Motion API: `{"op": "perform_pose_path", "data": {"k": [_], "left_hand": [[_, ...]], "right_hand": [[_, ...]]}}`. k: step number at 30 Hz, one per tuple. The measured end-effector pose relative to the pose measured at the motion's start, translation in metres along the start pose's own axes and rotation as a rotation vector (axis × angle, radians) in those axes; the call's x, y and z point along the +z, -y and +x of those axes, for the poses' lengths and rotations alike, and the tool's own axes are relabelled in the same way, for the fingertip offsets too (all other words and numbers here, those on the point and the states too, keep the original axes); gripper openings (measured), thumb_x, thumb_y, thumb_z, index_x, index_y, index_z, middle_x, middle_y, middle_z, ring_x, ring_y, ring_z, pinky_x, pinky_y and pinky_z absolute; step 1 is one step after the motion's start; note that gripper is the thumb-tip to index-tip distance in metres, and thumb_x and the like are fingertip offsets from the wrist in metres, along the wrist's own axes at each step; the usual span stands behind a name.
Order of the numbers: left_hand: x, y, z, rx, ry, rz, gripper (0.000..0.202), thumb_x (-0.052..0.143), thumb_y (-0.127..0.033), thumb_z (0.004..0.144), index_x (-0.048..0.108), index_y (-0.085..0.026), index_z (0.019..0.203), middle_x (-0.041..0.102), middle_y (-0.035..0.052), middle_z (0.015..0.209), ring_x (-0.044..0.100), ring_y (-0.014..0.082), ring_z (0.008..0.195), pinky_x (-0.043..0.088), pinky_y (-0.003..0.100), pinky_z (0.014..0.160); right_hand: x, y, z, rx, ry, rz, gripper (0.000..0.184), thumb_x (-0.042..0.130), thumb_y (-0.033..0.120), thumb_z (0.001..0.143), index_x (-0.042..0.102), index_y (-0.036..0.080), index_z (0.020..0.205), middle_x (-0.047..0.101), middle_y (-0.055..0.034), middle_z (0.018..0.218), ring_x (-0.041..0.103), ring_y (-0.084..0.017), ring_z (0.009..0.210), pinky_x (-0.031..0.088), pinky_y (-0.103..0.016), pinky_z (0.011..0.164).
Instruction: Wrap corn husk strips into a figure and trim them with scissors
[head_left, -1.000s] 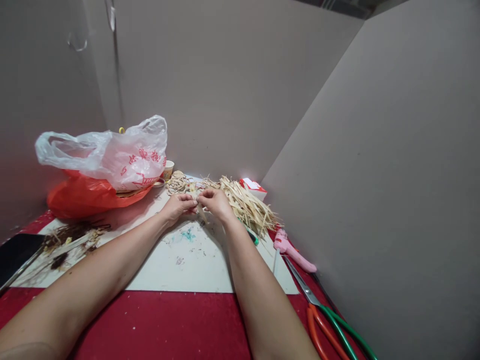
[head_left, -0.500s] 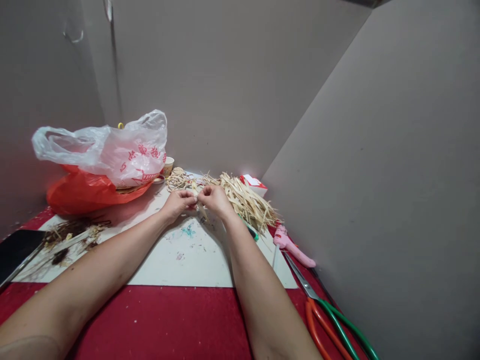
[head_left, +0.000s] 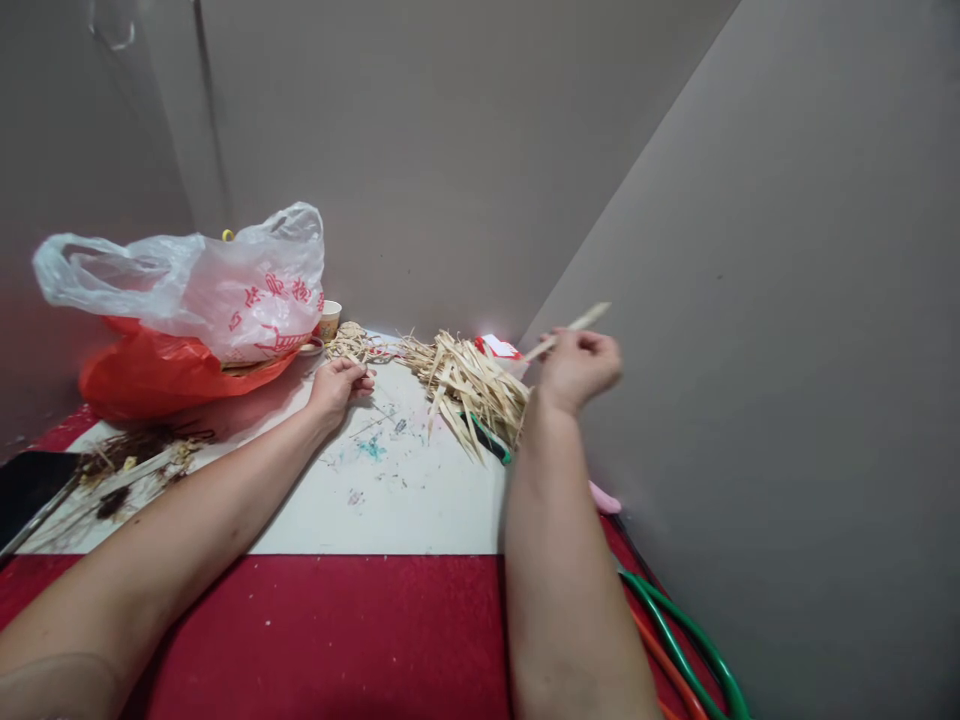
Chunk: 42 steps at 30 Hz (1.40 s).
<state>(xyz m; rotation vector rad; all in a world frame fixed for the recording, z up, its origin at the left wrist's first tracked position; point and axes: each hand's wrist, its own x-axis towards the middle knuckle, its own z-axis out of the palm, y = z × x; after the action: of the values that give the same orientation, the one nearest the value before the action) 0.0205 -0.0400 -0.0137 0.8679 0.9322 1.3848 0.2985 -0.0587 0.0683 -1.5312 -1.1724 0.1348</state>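
Note:
My right hand [head_left: 579, 368] is raised over the right side, its fingers closed round a pale, flat straw strip [head_left: 595, 316] that sticks out on both sides of the fingers. My left hand [head_left: 341, 385] rests low over the white board [head_left: 375, 520], fingertips pinched together. Anything between them is too small to make out. Beyond the left hand sits a coil of thin straw cord [head_left: 351, 341]. A heap of dry straw strips [head_left: 476, 378] lies between the two hands, partly over a green-and-black tool [head_left: 491, 440].
At the left are a white plastic bag [head_left: 255, 290] on a red bag [head_left: 157, 375], a paper cup [head_left: 330, 318], dark fibrous scraps [head_left: 120, 475] and a black flat object [head_left: 34, 490]. Scissors with green and orange handles [head_left: 694, 640] lie at right, near a pink handle [head_left: 604, 498]. Grey walls surround the red table [head_left: 337, 640].
My hands have parted: the right hand has moved right and up with the strip, while the left stays near its place. The right arm now covers much of the scissors and pink handle.

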Motion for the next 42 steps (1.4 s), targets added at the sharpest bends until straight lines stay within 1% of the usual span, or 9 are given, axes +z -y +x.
{"op": "perform_pose_path", "data": {"k": [3, 6, 11, 16, 22, 27, 33, 37, 42], "left_hand": [[-0.001, 0.000, 0.001, -0.005, 0.008, -0.001, 0.022, 0.075, -0.021, 0.063, 0.055, -0.013, 0.067, 0.065, 0.0027, 0.065, 0.059, 0.0085, 0.054, 0.051, 0.020, 0.051], [0.000, -0.001, -0.001, -0.022, 0.054, 0.005, 0.028, 0.081, -0.026, 0.057, 0.058, -0.013, 0.068, 0.063, 0.0013, 0.064, 0.059, 0.0092, 0.056, 0.052, 0.022, 0.054], [0.001, -0.005, -0.004, -0.028, 0.141, 0.042, 0.036, 0.087, -0.031, 0.048, 0.062, -0.013, 0.069, 0.061, -0.0009, 0.067, 0.058, 0.0088, 0.061, 0.049, 0.020, 0.056], [0.002, -0.005, -0.004, -0.027, 0.215, 0.013, 0.034, 0.087, -0.030, 0.048, 0.062, -0.015, 0.065, 0.062, -0.0001, 0.067, 0.059, 0.0107, 0.066, 0.048, 0.021, 0.060], [0.004, -0.004, -0.004, -0.055, 0.242, -0.017, 0.032, 0.085, -0.031, 0.052, 0.064, -0.015, 0.070, 0.063, 0.0009, 0.067, 0.059, 0.0104, 0.063, 0.048, 0.022, 0.060], [0.005, -0.011, -0.008, -0.096, 0.188, -0.031, 0.033, 0.080, -0.032, 0.063, 0.069, -0.014, 0.088, 0.068, 0.0055, 0.083, 0.059, 0.0095, 0.064, 0.050, 0.021, 0.055], [0.002, -0.003, 0.000, -0.093, 0.110, 0.012, 0.027, 0.074, -0.035, 0.071, 0.058, -0.013, 0.067, 0.062, 0.0031, 0.068, 0.056, 0.0085, 0.054, 0.048, 0.019, 0.047], [0.002, 0.003, 0.000, -0.078, 0.130, 0.044, 0.035, 0.071, -0.044, 0.072, 0.054, -0.014, 0.064, 0.058, 0.0007, 0.060, 0.052, 0.0077, 0.047, 0.044, 0.019, 0.044], [0.004, 0.006, -0.006, -0.069, 0.154, 0.103, 0.032, 0.070, -0.040, 0.072, 0.051, -0.016, 0.062, 0.054, -0.0012, 0.055, 0.050, 0.0071, 0.043, 0.042, 0.019, 0.043]], "right_hand": [[-0.018, 0.002, 0.008, 0.085, -0.347, 0.263, 0.021, 0.038, 0.029, 0.084, 0.051, 0.031, 0.100, 0.064, -0.0098, 0.104, 0.062, -0.029, 0.104, 0.050, -0.042, 0.078], [0.003, 0.022, -0.011, 0.021, -0.074, 0.292, 0.009, 0.050, 0.031, 0.078, 0.053, 0.025, 0.085, 0.065, -0.0070, 0.089, 0.064, -0.024, 0.086, 0.050, -0.036, 0.071], [0.077, 0.057, -0.067, -0.055, 0.581, 0.130, 0.007, 0.058, 0.019, 0.070, 0.054, 0.018, 0.063, 0.057, 0.0017, 0.062, 0.053, -0.011, 0.062, 0.043, -0.024, 0.062], [0.107, 0.057, -0.091, 0.100, 0.661, 0.244, 0.013, 0.057, 0.012, 0.068, 0.047, 0.019, 0.062, 0.051, 0.0058, 0.052, 0.053, -0.010, 0.052, 0.041, -0.020, 0.054], [0.100, 0.056, -0.089, 0.317, 0.700, 0.461, 0.015, 0.059, 0.009, 0.064, 0.049, 0.019, 0.071, 0.055, 0.0064, 0.053, 0.056, -0.010, 0.050, 0.045, -0.021, 0.052], [0.067, 0.062, -0.042, 0.078, 0.531, 0.174, 0.010, 0.058, 0.010, 0.066, 0.055, 0.018, 0.070, 0.058, 0.0034, 0.058, 0.054, -0.010, 0.054, 0.044, -0.023, 0.055], [0.017, 0.047, 0.030, -0.130, 0.275, -0.241, 0.019, 0.058, 0.003, 0.064, 0.054, 0.020, 0.057, 0.051, 0.0020, 0.057, 0.057, -0.017, 0.074, 0.042, -0.031, 0.076], [0.015, 0.026, 0.042, -0.109, 0.449, -0.564, 0.025, 0.068, 0.004, 0.060, 0.054, 0.020, 0.047, 0.049, -0.0014, 0.051, 0.060, -0.021, 0.071, 0.040, -0.036, 0.072], [0.030, 0.023, 0.049, -0.199, 0.406, -0.435, 0.036, 0.069, 0.007, 0.062, 0.047, 0.022, 0.038, 0.038, 0.0002, 0.042, 0.058, -0.020, 0.061, 0.041, -0.037, 0.068]]}}
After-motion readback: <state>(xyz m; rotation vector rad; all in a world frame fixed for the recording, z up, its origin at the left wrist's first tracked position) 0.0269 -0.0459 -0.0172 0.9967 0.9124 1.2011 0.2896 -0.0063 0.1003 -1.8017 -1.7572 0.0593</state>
